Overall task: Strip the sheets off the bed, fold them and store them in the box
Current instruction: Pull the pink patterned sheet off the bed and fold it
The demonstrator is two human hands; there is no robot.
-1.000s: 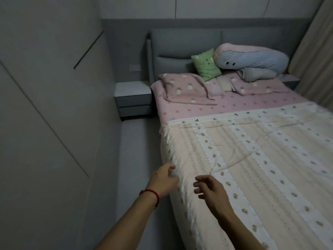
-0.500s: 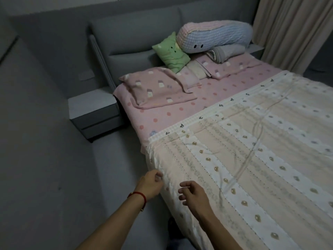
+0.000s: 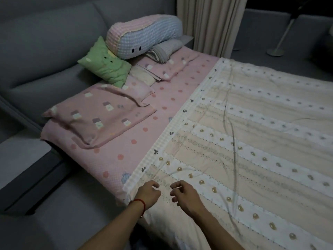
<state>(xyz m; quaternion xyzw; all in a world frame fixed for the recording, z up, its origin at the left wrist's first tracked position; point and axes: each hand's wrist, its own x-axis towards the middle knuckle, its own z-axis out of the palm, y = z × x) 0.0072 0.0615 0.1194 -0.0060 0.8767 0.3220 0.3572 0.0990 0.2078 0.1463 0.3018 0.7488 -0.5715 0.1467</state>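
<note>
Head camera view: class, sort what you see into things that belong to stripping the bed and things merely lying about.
Belongs to the job:
cream striped quilted cover
pink dotted bed sheet
pink patterned pillowcase
left hand
right hand

Lying about:
green square cushion
blue-and-pink checked plush bolster
folded grey blanket

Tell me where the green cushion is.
The green cushion leans against the grey headboard, upper left, tucked under the blue-and-pink plush pillow.

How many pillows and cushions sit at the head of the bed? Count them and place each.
4, perhaps more hidden. A pink pillow lies nearest; a second pink pillow lies further along; a green cushion leans on the headboard; a long blue and pink cushion rests on a folded grey blanket.
</note>
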